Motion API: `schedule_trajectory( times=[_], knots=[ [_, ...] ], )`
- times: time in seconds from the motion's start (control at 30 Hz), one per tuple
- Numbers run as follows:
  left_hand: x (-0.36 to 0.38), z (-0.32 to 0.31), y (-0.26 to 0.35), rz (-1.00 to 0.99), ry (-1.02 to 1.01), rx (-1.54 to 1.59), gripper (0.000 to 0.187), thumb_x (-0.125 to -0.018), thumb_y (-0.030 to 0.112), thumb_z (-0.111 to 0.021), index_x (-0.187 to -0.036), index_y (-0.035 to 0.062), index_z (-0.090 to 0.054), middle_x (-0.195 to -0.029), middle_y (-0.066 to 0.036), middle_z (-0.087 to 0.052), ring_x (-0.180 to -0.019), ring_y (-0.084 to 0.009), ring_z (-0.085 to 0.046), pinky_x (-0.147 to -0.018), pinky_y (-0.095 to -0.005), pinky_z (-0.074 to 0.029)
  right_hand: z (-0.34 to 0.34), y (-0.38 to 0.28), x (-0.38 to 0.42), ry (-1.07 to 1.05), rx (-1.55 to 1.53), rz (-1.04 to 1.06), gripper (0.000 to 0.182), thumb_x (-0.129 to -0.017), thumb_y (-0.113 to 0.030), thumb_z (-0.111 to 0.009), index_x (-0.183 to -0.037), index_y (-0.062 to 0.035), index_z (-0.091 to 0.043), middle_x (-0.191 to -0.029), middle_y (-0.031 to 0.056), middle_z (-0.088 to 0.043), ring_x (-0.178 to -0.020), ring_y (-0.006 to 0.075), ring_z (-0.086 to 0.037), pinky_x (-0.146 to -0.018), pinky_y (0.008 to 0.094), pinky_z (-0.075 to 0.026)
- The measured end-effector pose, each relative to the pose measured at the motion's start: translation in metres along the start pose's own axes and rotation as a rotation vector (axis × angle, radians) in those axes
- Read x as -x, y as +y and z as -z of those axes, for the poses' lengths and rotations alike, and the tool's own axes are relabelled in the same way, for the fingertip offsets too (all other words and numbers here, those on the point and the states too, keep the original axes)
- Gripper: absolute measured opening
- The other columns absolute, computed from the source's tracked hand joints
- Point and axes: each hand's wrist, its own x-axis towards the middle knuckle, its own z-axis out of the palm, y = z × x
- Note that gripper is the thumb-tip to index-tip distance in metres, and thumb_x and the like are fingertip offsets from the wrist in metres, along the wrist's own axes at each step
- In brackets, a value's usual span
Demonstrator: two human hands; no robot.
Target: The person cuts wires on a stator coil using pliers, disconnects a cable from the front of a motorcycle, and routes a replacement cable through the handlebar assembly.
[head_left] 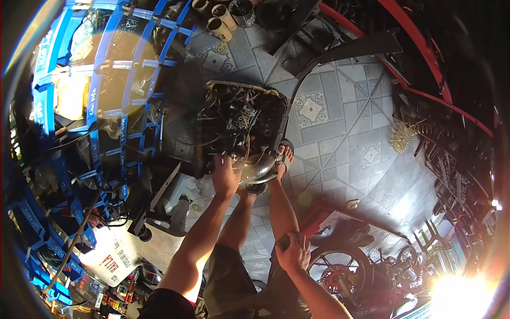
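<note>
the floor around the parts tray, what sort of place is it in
Probably a motorcycle repair workshop: a spoked wheel with a brake disc lies low in view, blue bins line the left, and the tray holds jumbled metal parts.

Open bin of jumbled parts and a curved, glossy silvery piece, seen by the left hand.

The bin is roughly square, with a worn, pale-edged rim and dark, grimy contents; it is placed just beyond the left hand's grip. Dark parts and thin cables are heaped and tangled inside it. The curved piece is set just to the right of the grip, at the bin's near side, with its bend bowed toward the wearer and bright highlights on its surface. Whether it is held cannot be told.
</note>
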Motion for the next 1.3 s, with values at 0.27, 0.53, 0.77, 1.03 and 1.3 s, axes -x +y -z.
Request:
schedule_trajectory(
  times=[0.27,0.53,0.77,1.03,1.3],
  knots=[
    [0.007,0.005,-0.007,0.004,-0.03,0.048,0.048,-0.064,0.008,-0.076,-0.104,0.0055,-0.049,-0.1,-0.013,-0.05,-0.086,-0.0341,-0.058,-0.067,-0.0421,-0.052,-0.008,-0.001,0.007,0.022,0.036,-0.008,0.049,-0.068,-0.032,-0.068,-0.112,-0.0154,-0.057,-0.118,0.0083,-0.05,-0.109,0.033,-0.05,-0.086,0.0455,-0.047],
    [0.002,0.026,-0.018,0.033,0.078,0.22,0.033,-0.07,0.009,-0.074,-0.097,0.004,-0.056,-0.089,-0.011,-0.061,-0.08,-0.0291,-0.062,-0.068,-0.0353,-0.051,-0.017,-0.002,0.01,0.023,0.05,-0.041,0.048,-0.069,-0.034,-0.068,-0.111,-0.0151,-0.057,-0.118,0.0095,-0.05,-0.11,0.033,-0.049,-0.086,0.0454,-0.048],
    [-0.061,0.141,0.01,0.242,-0.045,0.928,0.021,-0.08,0.009,-0.071,-0.097,0.0068,-0.058,-0.088,-0.002,-0.065,-0.072,-0.0082,-0.062,-0.06,-0.0265,-0.055,-0.014,-0.006,0.011,0.014,0.055,-0.087,0.045,-0.07,-0.032,-0.069,-0.111,-0.0166,-0.058,-0.117,0.0051,-0.051,-0.111,0.031,-0.05,-0.088,0.045,-0.047],
    [-0.079,0.206,0.033,0.653,-0.072,1.135,0.025,-0.08,0.029,-0.072,-0.092,0.0105,-0.059,-0.078,0.0,-0.061,-0.058,-0.0055,-0.055,-0.05,-0.0262,-0.048,-0.011,-0.008,0.009,0.027,0.056,-0.085,0.044,-0.069,-0.032,-0.07,-0.109,-0.0165,-0.059,-0.117,0.006,-0.051,-0.108,0.0313,-0.051,-0.086,0.045,-0.048],
    [-0.057,0.214,0.035,0.822,0.004,1.372,0.024,-0.08,0.034,-0.07,-0.089,0.0143,-0.059,-0.069,0.004,-0.057,-0.051,-0.006,-0.052,-0.045,-0.0233,-0.041,-0.019,-0.003,0.008,0.036,0.036,-0.062,0.047,-0.068,-0.036,-0.069,-0.109,-0.0152,-0.057,-0.116,0.0091,-0.051,-0.108,0.0323,-0.049,-0.087,0.045,-0.046]
  ],
)
